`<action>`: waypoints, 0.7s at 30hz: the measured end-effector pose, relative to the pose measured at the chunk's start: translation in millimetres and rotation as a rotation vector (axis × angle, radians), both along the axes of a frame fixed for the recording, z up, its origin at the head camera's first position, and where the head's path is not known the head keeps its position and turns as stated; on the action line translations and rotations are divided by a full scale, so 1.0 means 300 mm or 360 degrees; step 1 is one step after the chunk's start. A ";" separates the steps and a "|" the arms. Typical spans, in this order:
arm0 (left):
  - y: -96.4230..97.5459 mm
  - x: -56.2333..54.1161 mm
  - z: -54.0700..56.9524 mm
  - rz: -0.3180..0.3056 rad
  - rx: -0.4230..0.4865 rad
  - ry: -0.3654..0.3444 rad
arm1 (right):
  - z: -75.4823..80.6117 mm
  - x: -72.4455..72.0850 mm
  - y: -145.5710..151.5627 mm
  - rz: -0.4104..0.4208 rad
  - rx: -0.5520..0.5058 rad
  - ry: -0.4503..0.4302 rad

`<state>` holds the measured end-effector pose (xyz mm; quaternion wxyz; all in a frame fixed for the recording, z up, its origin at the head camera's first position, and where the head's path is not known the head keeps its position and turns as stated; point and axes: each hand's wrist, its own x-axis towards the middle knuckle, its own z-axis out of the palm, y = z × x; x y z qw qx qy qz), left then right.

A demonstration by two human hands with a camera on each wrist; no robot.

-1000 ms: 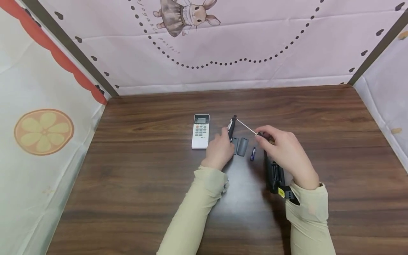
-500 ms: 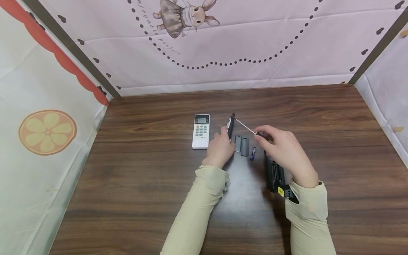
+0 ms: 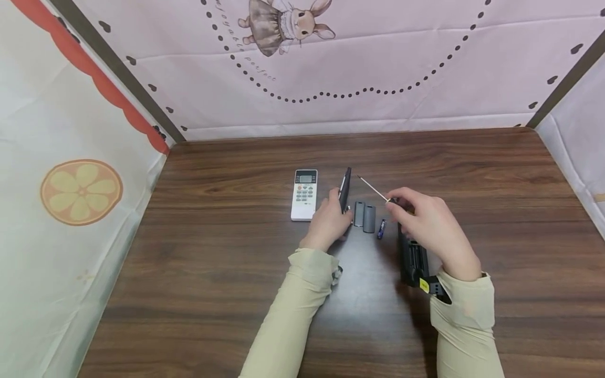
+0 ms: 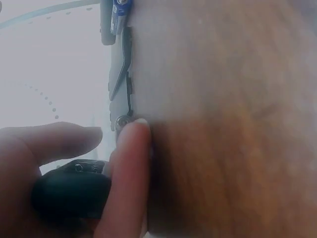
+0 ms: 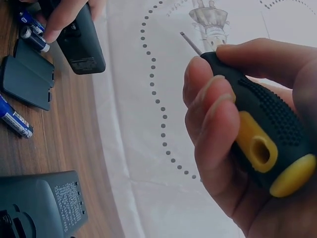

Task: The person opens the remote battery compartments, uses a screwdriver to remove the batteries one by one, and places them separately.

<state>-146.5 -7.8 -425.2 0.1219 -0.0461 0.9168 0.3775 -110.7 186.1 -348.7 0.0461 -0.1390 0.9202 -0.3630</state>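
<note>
My left hand [image 3: 327,224] grips a dark remote control [image 5: 85,47], tilted up off the table. A fingertip of that hand is right at a small battery [image 5: 34,38], with another blue battery [image 5: 29,21] just behind it. My right hand [image 3: 437,226] holds a screwdriver [image 5: 257,119] with a black and yellow handle, its thin shaft pointing toward the remote and apart from it. Two dark battery covers [image 3: 359,214] lie side by side between the hands, and a blue battery [image 3: 382,229] lies right of them.
Below my right hand lies a second dark remote [image 3: 414,257], battery compartment open. A white remote [image 3: 304,195] with a small screen lies left of my left hand. A printed cloth wall [image 3: 387,63] rises behind the wooden table [image 3: 212,252].
The left hand's remote has come away from the screwdriver tip, leaving a gap. A battery now shows by the left fingers. The covers lie more evenly side by side. The right hand hardly moved.
</note>
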 end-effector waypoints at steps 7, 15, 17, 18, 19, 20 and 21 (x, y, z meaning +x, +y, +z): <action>-0.034 0.033 0.001 0.0037 0.0410 -0.0090 | -0.002 0.004 0.004 -0.0027 0.0013 -0.0035; -0.069 0.098 0.022 0.0033 0.0066 -0.0034 | -0.007 0.005 -0.004 -0.0002 -0.0003 -0.0016; -0.069 0.104 0.026 0.0004 0.0016 -0.0075 | -0.007 0.004 -0.005 -0.0011 -0.0001 -0.0014; -0.069 0.105 0.027 -0.0014 -0.0010 -0.0098 | -0.007 0.003 -0.005 -0.0007 0.0005 -0.0009; -0.067 0.106 0.028 -0.0026 -0.0030 -0.0128 | -0.006 0.003 -0.005 -0.0004 0.0009 -0.0006; -0.066 0.106 0.028 -0.0035 -0.0052 -0.0159 | -0.005 0.003 -0.006 -0.0004 0.0010 -0.0007; -0.065 0.106 0.029 -0.0037 -0.0070 -0.0188 | -0.003 0.002 -0.006 -0.0006 0.0012 -0.0009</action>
